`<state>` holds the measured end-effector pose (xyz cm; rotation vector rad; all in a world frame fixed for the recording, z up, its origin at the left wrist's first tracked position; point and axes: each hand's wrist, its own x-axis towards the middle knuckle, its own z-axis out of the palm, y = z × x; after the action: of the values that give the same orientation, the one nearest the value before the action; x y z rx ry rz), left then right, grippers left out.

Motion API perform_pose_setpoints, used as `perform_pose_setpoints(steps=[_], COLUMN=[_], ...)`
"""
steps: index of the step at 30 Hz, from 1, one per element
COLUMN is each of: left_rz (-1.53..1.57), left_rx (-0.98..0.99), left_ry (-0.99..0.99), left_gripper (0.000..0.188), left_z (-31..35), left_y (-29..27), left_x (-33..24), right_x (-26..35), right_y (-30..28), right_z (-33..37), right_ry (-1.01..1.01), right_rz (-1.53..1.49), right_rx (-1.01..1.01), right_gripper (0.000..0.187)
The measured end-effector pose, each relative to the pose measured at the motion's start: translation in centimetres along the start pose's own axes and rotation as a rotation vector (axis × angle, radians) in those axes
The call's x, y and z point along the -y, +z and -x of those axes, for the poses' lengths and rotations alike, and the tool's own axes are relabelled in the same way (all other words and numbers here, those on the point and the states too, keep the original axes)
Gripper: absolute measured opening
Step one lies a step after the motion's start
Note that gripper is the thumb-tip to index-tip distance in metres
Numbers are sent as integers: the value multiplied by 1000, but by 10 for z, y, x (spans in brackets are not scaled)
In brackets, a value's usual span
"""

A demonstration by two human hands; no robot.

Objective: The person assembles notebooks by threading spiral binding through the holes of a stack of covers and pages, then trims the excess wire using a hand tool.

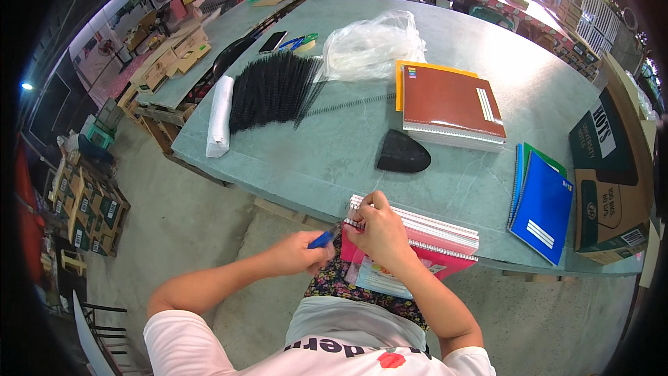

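My left hand (303,253) is closed around blue-handled pliers (321,239), their dark jaws at the left end of a notebook's spiral binding. My right hand (381,228) pinches that same end of the pink-covered spiral notebook (451,260), held at the table's near edge above my lap. Just behind it lies a stack of white-edged notebooks (445,230), partly covered by my right hand. Farther back on the table sits a black wedge-shaped block (403,152). My fingertips hide the exact point where the pliers meet the coil.
The grey-green table (306,160) carries a bundle of black spiral coils (271,90), a white roll (220,117), a clear plastic bag (376,45) and brown notebooks (452,101). Blue notebooks (543,205) lie at right beside a cardboard box (612,181). Scissors (300,42) and a phone (273,42) rest at the back.
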<state>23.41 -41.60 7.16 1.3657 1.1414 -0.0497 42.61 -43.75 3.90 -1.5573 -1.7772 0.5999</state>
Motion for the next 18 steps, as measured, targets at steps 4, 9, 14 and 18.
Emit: perform_pose_setpoints(steps=[4,9,14,18], left_rz=[962,754,-66,361], left_rx=[403,355,-203,192], left_ry=[-229,-222,131,-85], left_gripper=[31,32,24,22], left_z=[0,-3,-8,-2], left_y=[13,8,21,-15], left_x=[-12,2,13,19], right_x=[-4,4,4,1], right_y=[1,0,1,-3], right_z=[-1,2,3,0], right_ry=[-20,-62,-77,-66], right_rz=[54,61,42,8], right_rx=[-27,-19,-39,-10], right_gripper=[20,15,13,11])
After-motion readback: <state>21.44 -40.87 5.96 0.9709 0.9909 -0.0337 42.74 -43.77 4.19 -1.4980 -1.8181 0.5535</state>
